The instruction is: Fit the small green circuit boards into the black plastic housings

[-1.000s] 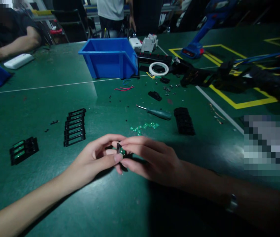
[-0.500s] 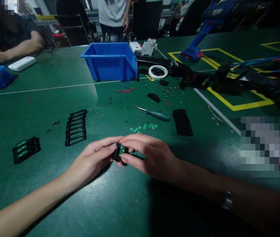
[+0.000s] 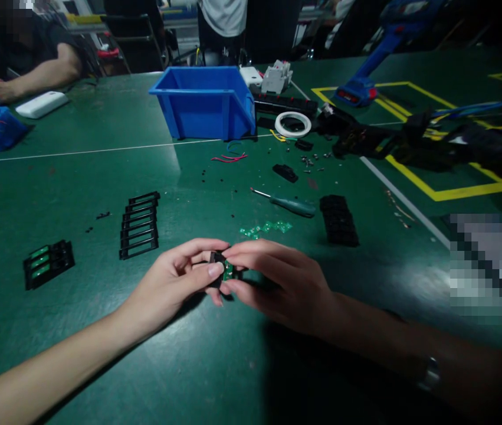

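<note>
Between my hands is a small black plastic housing [image 3: 216,280] with a green circuit board [image 3: 228,270] at its right side. My left hand [image 3: 180,274] grips the housing, its thumb pressed on the front near the board. From the right, my right hand [image 3: 284,280] pinches the board's top and bottom edges between fingers and thumb. Fingers hide much of both parts. Just beyond lie several small green circuit boards [image 3: 266,228] in a row. Left of my hands rest a black slotted frame [image 3: 139,225] and a black holder with green boards in it [image 3: 48,262].
A screwdriver [image 3: 292,204] and a black ribbed part [image 3: 339,220] lie beyond my right hand. Farther back stand a blue bin [image 3: 204,112], a white ring [image 3: 292,125], loose screws [image 3: 315,160] and a blue power tool [image 3: 359,88]. Another person's arm [image 3: 47,77] rests at the far left.
My left thumb has slid onto the front of the housing, beside the board, and the left fingers have bent more. The camera view has shifted slightly, moving the table things in the picture.
</note>
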Available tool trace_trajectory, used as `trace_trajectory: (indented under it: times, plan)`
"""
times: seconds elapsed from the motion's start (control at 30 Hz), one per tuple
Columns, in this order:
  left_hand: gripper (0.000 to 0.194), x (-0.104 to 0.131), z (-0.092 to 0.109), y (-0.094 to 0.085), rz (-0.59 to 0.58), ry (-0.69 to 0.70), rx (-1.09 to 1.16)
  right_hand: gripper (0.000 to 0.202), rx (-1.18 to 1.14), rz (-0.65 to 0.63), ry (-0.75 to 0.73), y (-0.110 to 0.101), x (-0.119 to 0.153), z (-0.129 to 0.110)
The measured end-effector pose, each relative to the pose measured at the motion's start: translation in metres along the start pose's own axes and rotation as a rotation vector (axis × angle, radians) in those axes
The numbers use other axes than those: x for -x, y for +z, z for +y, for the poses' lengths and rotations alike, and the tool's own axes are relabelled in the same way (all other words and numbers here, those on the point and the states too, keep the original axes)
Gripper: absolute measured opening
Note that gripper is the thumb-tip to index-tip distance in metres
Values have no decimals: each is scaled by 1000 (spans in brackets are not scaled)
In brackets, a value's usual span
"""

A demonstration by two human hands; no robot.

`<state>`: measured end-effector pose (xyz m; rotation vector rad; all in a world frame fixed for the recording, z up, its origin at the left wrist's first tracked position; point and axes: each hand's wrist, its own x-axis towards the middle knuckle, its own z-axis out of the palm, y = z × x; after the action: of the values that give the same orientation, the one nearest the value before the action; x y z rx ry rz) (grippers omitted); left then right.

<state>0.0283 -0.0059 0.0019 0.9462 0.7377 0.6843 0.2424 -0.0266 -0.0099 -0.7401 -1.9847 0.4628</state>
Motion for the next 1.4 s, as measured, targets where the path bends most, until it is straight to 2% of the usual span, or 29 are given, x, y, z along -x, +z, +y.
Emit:
trace_trajectory:
  times: [0.17,0.43,0.63,0.93,1.4]
  plan:
    - [32,1,1,-1,-14,-25,-20,24,36,-14,-3,2,1,1]
    - [28,-3,1,4,-63,-45,140,21,93,-1,19,2,0,5]
    - [29,-2,2,3,-75,-57,156,18,164,-4,-50,0,-2,1]
    - [31,0,0,5,8,-51,124,19,209,2,-57,4,0,1]
    - [27,1,-1,2,-7,-69,168,16,277,-41,-101,1,-2,-3]
